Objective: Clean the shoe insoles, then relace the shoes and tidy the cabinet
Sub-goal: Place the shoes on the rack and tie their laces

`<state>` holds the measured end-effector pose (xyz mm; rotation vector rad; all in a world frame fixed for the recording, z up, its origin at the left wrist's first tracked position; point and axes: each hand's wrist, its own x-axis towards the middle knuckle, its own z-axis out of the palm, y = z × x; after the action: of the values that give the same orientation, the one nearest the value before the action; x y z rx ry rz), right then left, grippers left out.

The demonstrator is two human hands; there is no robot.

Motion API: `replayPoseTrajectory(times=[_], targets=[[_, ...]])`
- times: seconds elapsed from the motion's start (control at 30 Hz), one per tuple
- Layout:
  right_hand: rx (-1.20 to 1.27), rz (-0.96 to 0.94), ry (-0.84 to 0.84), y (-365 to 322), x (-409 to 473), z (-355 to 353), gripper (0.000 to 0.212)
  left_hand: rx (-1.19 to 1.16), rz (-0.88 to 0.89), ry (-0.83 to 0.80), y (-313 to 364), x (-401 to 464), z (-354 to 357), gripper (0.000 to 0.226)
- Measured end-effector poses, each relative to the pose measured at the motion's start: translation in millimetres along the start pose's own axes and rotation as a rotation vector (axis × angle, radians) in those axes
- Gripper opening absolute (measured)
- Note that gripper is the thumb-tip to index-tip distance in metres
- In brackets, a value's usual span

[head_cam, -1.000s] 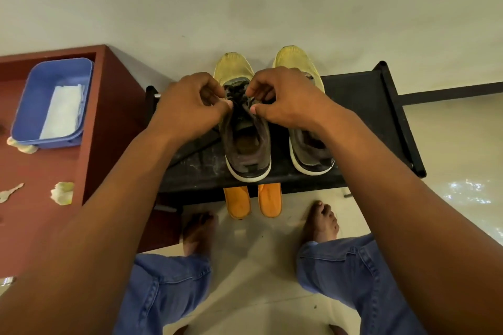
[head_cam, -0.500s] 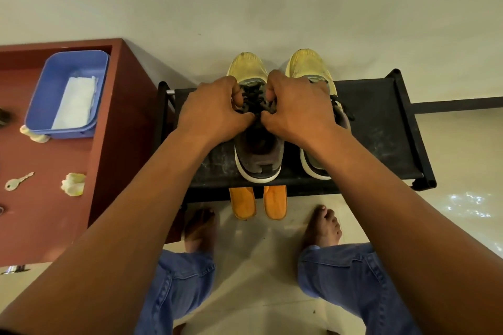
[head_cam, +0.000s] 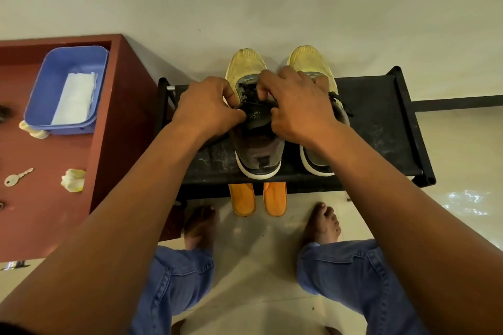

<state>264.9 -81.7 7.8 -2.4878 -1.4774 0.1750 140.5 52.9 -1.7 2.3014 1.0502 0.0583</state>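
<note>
Presently the person stands over a low black rack [head_cam: 381,128] set against the far wall, both hands working at the left shoe [head_cam: 257,149] of a pair. The left hand [head_cam: 206,109] has its fingers curled at the left side of the tongue [head_cam: 254,117], thumb pressed against it; the right hand [head_cam: 296,106] is curled likewise on the right side, fingertips pinching what looks like the black lace [head_cam: 251,94] near the upper eyelets. Exactly which strand each hand grasps I cannot tell, since the fingers cover it. Judged from this, relacing is under way, with the tongue held flat so the lace can be drawn snug over it.

Both shoes sit side by side on the rack top, yellow toes pointing to the wall, heels near the person, an arrangement that puts the eyelets within easy reach. The right shoe [head_cam: 321,155] lies just beside the first, partly under the right wrist; its lace end [head_cam: 341,103] hangs loose to the right, so it seems not yet done.

Two orange insoles [head_cam: 257,198] protrude from beneath the rack's near edge, well clear of the work.

To the left, a red cabinet [head_cam: 117,106] carries a blue tub [head_cam: 68,68] holding a white cloth [head_cam: 74,98], a key [head_cam: 17,177] and crumpled wads [head_cam: 73,179], presumably cleaning leftovers awaiting tidying.
</note>
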Motion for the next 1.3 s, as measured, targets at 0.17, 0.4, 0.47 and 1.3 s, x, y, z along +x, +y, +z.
replayPoseTrajectory(times=[0.17,0.4,0.47,1.3], targets=[[-0.096,-0.1,-0.029,-5.2,0.5,3.3,0.035,-0.055,-0.017,-0.044,-1.0,2.6,-5.9,0.016],[-0.246,-0.113,-0.052,-12.9,-1.1,6.9,0.05,-0.096,-0.035,-0.041,-0.6,5.4,-7.8,0.014],[-0.282,-0.108,-0.024,-17.4,-1.2,10.3,0.049,-0.102,-0.031,-0.051,-1.5,6.7,-8.4,0.013],[0.258,0.028,0.178,-3.7,11.9,8.7,0.002,-0.099,0.062,-0.019,4.5,4.7,-7.6,0.011]])
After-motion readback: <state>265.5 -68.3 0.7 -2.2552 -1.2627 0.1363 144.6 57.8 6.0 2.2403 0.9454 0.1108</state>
